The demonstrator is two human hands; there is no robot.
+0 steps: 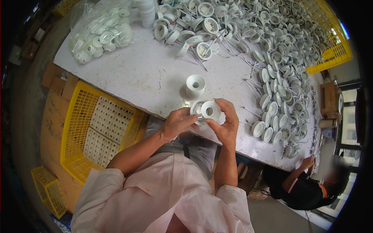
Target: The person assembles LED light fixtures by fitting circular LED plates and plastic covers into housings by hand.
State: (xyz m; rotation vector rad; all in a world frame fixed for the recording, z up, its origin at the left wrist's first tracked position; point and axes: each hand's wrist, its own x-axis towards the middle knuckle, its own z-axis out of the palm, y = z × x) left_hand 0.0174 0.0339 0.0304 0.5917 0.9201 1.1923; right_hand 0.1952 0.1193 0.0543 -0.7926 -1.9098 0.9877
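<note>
My left hand [178,123] is closed on the rim of a shallow round white housing [195,107], which faces up just over the table's near edge. In my right hand [227,126], thumb and fingers grip a white flared, cup-shaped part [216,106] with a round hole in its middle. The two pieces overlap in view, and whether they are joined I cannot tell. Just beyond my hands, a similar white cup-shaped part [195,86] stands upright on the table.
White round housings with wires [272,81] heap across the table's far and right sides. A clear bag of white discs [105,37] lies far left, beside stacked white cups [147,14]. A yellow crate [74,132] stands at left. A person [307,184] works at right.
</note>
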